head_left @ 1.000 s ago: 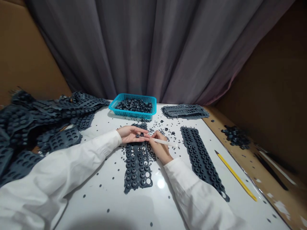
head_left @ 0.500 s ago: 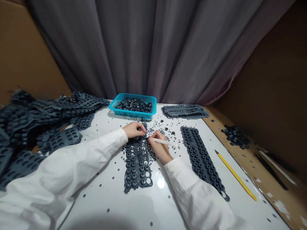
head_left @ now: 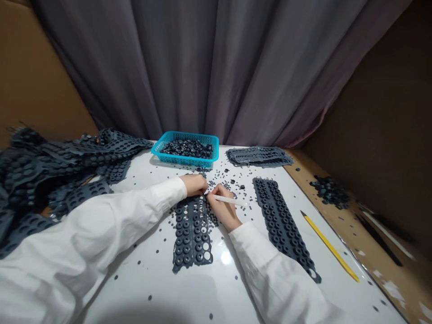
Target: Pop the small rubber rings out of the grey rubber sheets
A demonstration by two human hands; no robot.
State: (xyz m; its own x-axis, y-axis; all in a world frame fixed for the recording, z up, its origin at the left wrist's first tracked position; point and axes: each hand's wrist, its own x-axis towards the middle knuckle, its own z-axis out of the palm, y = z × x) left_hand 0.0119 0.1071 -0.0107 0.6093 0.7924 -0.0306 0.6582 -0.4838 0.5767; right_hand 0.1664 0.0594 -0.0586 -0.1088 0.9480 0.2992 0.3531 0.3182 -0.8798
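Observation:
A dark grey rubber sheet (head_left: 191, 234) with rows of round ring-shaped parts lies in front of me, some of its holes bare along the right side. My left hand (head_left: 195, 184) rests over the sheet's far end, fingers curled together; what they pinch is hidden. Close to those fingertips, my right hand (head_left: 222, 206) grips a thin white stick (head_left: 231, 200) like a pen, its lower end near the sheet's right edge. Small dark discs (head_left: 216, 220) lie scattered around both hands.
Behind the hands stands a blue basket (head_left: 185, 159) of small dark parts. A second rubber sheet (head_left: 285, 225) and a yellow pencil-shaped tool (head_left: 330, 246) lie to the right. Stacked sheets (head_left: 258, 156) sit at the back; a heap of rubber sheets (head_left: 67, 157) fills the left.
My left hand has shifted right, closer to the right hand, and its fingers have turned downward. The right hand, still with the white stick, has hardly moved.

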